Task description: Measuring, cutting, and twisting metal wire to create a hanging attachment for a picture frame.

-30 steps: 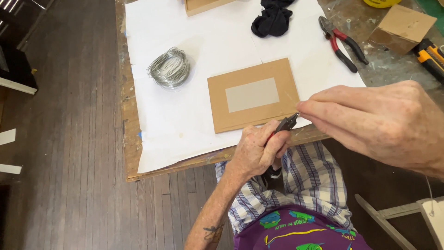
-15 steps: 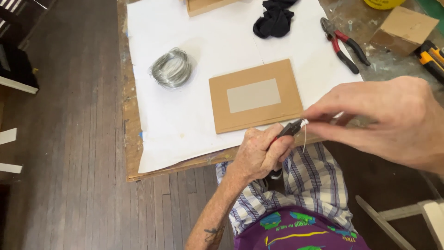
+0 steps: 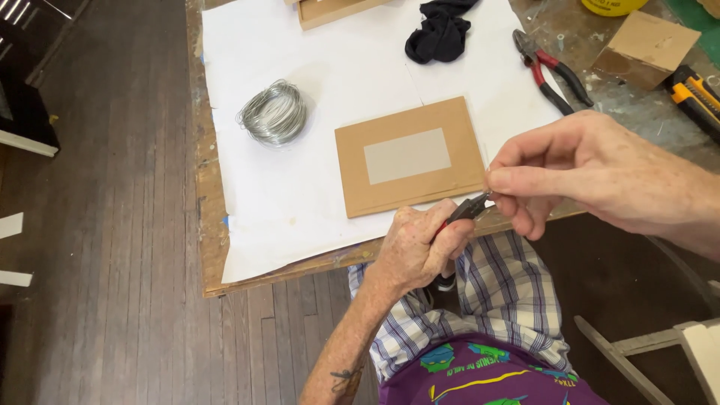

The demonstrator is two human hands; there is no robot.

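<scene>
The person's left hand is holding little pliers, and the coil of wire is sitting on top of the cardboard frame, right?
Not quite. In the head view the coil of wire lies on the white paper, to the left of the cardboard frame and apart from it, not on top. The rest holds: the left hand grips the small pliers, whose tip meets the right hand.

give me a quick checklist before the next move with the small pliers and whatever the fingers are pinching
1. Left hand wrapped firmly round the small pliers: ok.
2. Right hand fingertips meet the plier tip: ok.
3. Piece pinched there visible: cannot tell, too small.
4. Wire coil within reach on the white paper: ok.
5. Cardboard frame lying flat: ok.
6. Red-handled pliers and utility knife away from both hands: ok.
</scene>
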